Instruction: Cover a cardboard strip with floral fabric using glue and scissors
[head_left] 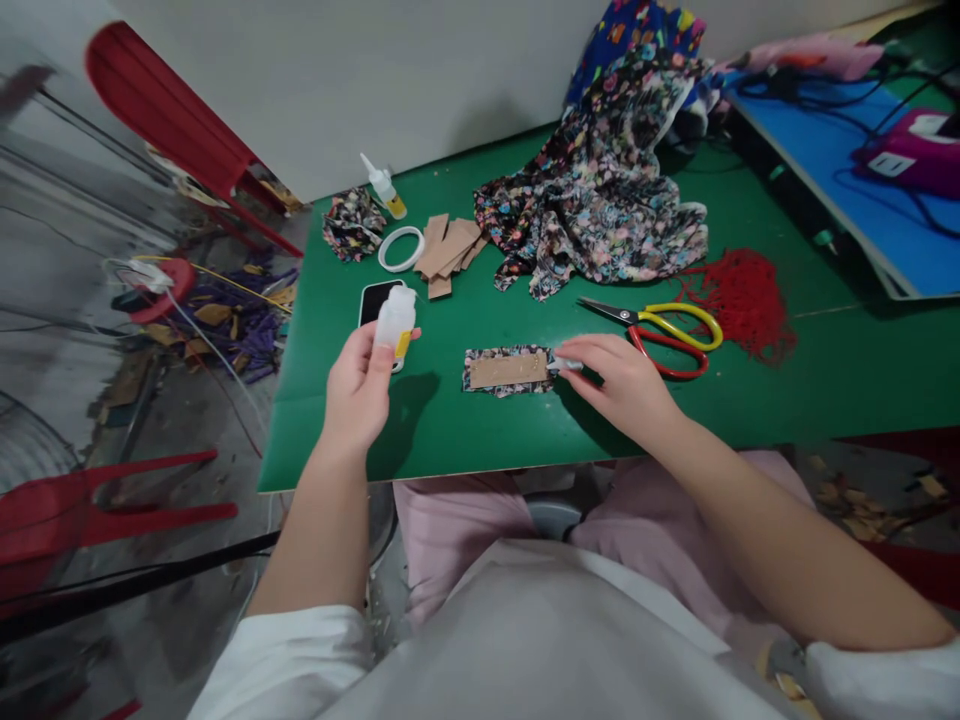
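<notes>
My left hand (360, 385) is closed around a white plastic bottle (395, 318) with a yellow label, held above the table over part of a phone (375, 303). On the green table lies a cardboard strip (510, 371) on a piece of floral fabric (474, 356). At the strip's right end, my right hand (611, 375) pinches a small pale, pointed object (566, 365), perhaps a nozzle or cap; its tip is at the fabric's edge. Scissors (634, 318) with yellow and red handles lie open just beyond my right hand.
Behind are a second bottle (387, 190), a white ring (401, 249), cardboard pieces (448, 250), a fabric scrap (353, 225) and a large floral cloth (592, 190). Red threads (739, 300) lie right, near a blue board (847, 180) with cables. The green table's (315, 440) left edge drops to the floor.
</notes>
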